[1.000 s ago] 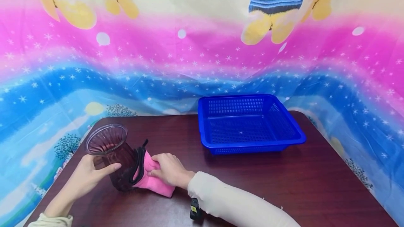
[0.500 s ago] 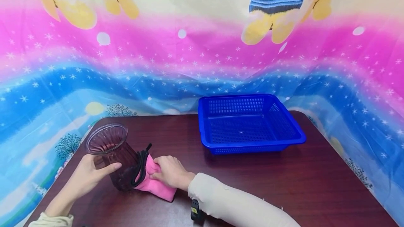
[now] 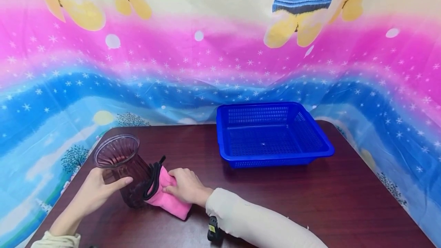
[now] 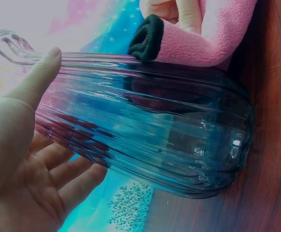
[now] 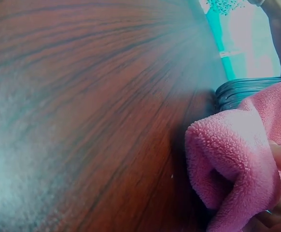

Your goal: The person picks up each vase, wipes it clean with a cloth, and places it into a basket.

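A ribbed, purplish glass vase [image 3: 132,175] with a flared rim stands on the table's left side. My left hand [image 3: 94,188] grips it just below the rim, thumb in front and fingers behind, as the left wrist view also shows around the glass vase [image 4: 179,130]. Against the vase's right side lies a folded pink cloth [image 3: 172,202] with black edging. Bunched in my right hand [image 3: 187,186], the cloth is pinched between thumb and fingers. In the right wrist view the fluffy pink cloth [image 5: 232,154] covers part of the vase's lower side.
A blue plastic basket [image 3: 275,160] with perforated walls stands at the back right of the dark wooden table [image 3: 293,202]. Behind the table hangs a patterned cloth backdrop [image 3: 193,60]. A black wrist device [image 3: 213,229] sits below the right sleeve.
My right hand and the pink cloth have shifted slightly down and to the right along the vase's side. The left hand and the vase stay nearly still.
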